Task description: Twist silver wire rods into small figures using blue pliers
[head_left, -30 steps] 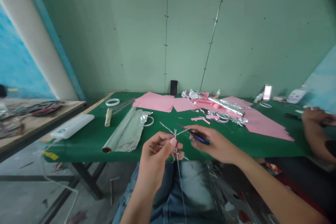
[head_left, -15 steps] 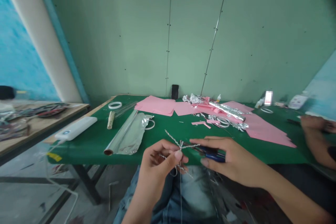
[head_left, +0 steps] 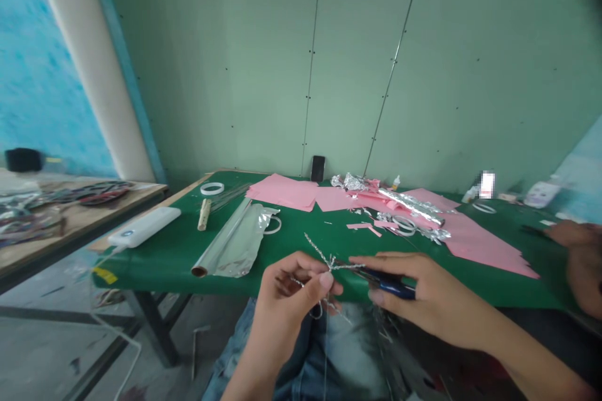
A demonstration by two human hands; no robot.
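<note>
My left hand (head_left: 289, 307) pinches a twisted silver tinsel wire figure (head_left: 330, 264) between thumb and fingertips, low over my jeans (head_left: 301, 357). A thin straight wire (head_left: 325, 351) hangs down from the figure. My right hand (head_left: 427, 291) grips a small blue-handled tool (head_left: 392, 287), probably pliers or scissors, and its tip meets the wire figure. My fingers hide most of the tool's jaws.
Beyond my hands stands a green-topped table (head_left: 301, 229) with pink paper sheets (head_left: 285, 192), a foil roll (head_left: 230, 241) and a white power bank (head_left: 143, 227). A co-worker's hand (head_left: 576, 235) rests at the right. A second table (head_left: 70, 232) holding tangled materials stands at the left.
The view has tilted, so the table sits lower in the frame. My right hand and the tool have moved in against the wire figure. The co-worker's hand has shifted at the right edge.
</note>
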